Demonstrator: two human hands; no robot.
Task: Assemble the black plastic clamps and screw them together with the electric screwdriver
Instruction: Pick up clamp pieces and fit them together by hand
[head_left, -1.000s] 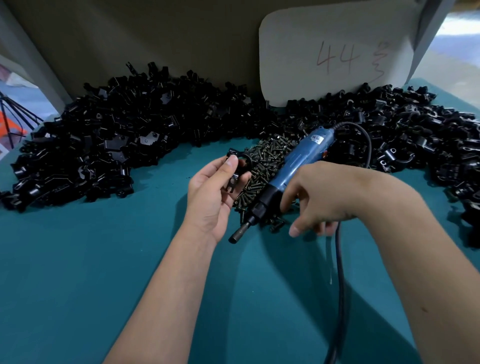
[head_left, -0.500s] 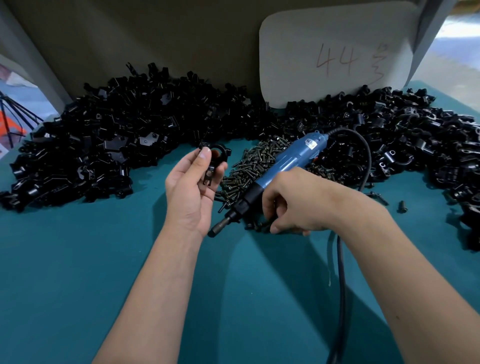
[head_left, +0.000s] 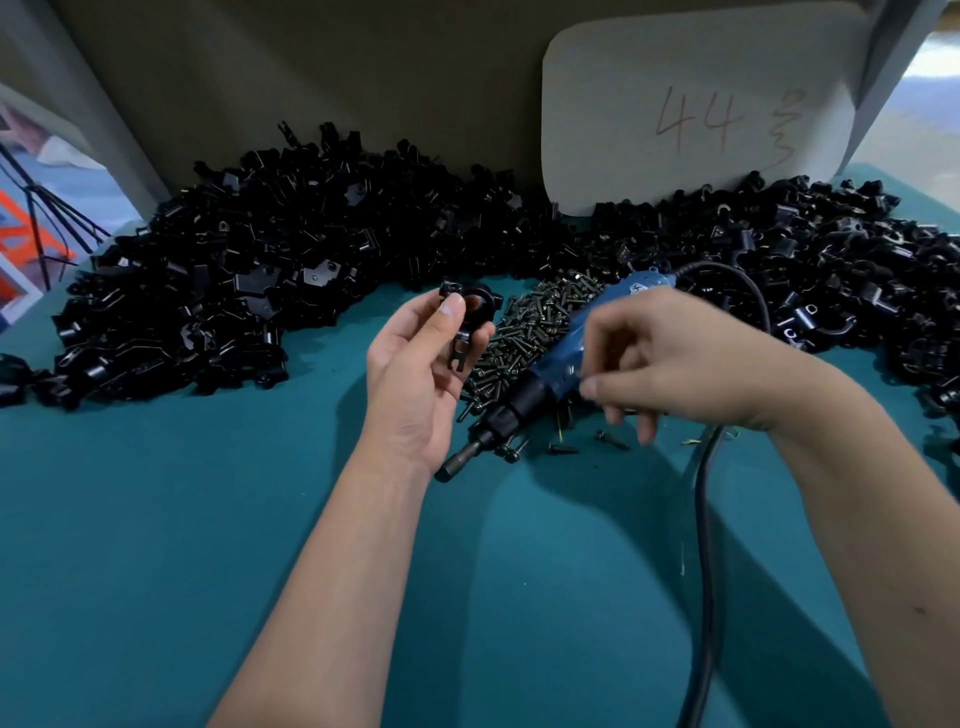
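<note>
The black plastic clamp sits upright in the left hand, its ring end at the top and its forked tail pointing down toward the palm. The thumb presses the clamp's near face while the other fingertips curl round it from behind, so the piece is pinched above the table rather than resting on it. Just right of it, the right hand is blurred; its fingers are bent over the blue body of the electric screwdriver, but whether they actually close on the tool or on a screw cannot be told. The screwdriver lies slanted, its black nose and bit pointing down-left, close to the left wrist, its black cable running off toward the near edge. Under and behind the tool spreads a heap of dark screws, with a few strays near the right fingers. Farther out, large piles of black clamp parts ring the back of the teal table, and a pale card marked "44" leans against the rear wall.
</note>
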